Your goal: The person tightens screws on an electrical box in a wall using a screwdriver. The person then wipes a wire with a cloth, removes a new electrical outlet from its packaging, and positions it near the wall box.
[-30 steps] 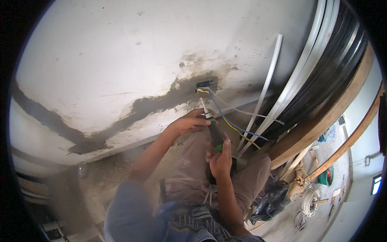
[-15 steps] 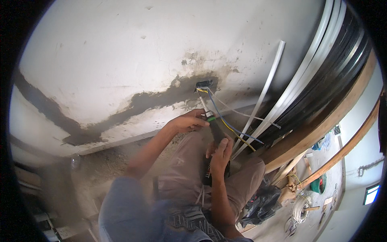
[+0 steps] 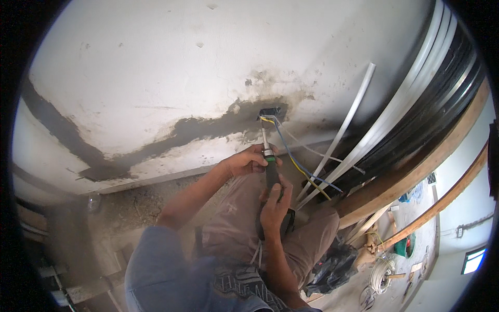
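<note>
My left hand point(image 3: 247, 161) is closed around the front of a black cordless driver point(image 3: 272, 176), by its green ring and silver collar. My right hand point(image 3: 275, 205) wraps the body further back, and a dark block-shaped part shows behind that hand. The driver's slim metal shaft points up toward a dark wall box point(image 3: 270, 112), its tip close to the wires below the opening. From the box hang a blue wire point(image 3: 294, 156), a yellow wire point(image 3: 297, 167) and a pale wire point(image 3: 317, 147), their far ends loose to the right.
Grey patched plaster point(image 3: 156, 147) runs across the white wall. A white pipe point(image 3: 349, 109) leans on it, beside a bundle of white and black pipes point(image 3: 400, 106) and a curved wooden beam point(image 3: 431, 161). A black plastic bag point(image 3: 332, 265) and a coil of cable point(image 3: 383, 275) lie right.
Both hands still hold the driver, which now stands more upright, its rear swung left. My right hand has shifted left and slightly down. The whole view has shifted slightly.
</note>
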Demonstrator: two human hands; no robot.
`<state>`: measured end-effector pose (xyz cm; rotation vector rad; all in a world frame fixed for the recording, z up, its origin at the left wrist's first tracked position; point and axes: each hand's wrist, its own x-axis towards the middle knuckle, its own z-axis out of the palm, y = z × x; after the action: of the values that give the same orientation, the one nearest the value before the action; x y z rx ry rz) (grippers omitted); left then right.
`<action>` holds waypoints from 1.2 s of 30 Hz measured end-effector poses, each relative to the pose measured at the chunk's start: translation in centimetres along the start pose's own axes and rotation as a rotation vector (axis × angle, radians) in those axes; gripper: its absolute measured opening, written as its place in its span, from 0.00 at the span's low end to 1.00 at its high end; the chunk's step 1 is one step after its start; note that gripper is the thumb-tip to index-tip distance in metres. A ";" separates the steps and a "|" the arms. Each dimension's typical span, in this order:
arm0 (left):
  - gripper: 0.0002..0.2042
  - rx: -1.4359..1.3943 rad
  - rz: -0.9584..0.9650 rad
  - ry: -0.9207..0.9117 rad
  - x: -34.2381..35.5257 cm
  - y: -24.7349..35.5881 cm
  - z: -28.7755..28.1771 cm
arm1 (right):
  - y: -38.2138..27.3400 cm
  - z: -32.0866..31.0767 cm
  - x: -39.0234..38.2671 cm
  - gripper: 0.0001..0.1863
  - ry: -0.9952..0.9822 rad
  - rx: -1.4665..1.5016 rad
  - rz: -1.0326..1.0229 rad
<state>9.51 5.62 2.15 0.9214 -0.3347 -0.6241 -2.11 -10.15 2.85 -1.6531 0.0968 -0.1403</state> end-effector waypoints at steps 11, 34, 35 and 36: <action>0.21 0.232 0.043 0.043 -0.2 0.1 -0.9 | -1.4 0.7 1.0 0.20 -0.025 0.836 0.360; 0.17 1.290 0.327 0.563 8.0 1.8 -21.6 | 5.2 -22.3 -25.0 0.29 0.001 0.449 0.453; 0.16 1.373 0.361 0.578 7.2 3.1 -22.9 | 4.6 -23.7 -25.0 0.28 0.007 0.537 0.509; 0.16 1.458 0.369 0.551 7.7 3.5 -23.6 | 5.6 -24.2 -26.4 0.27 0.095 0.460 0.498</action>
<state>29.05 17.33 -8.38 2.2822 -0.4288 0.3664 -31.67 -30.60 -1.61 -1.1235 0.5069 0.1322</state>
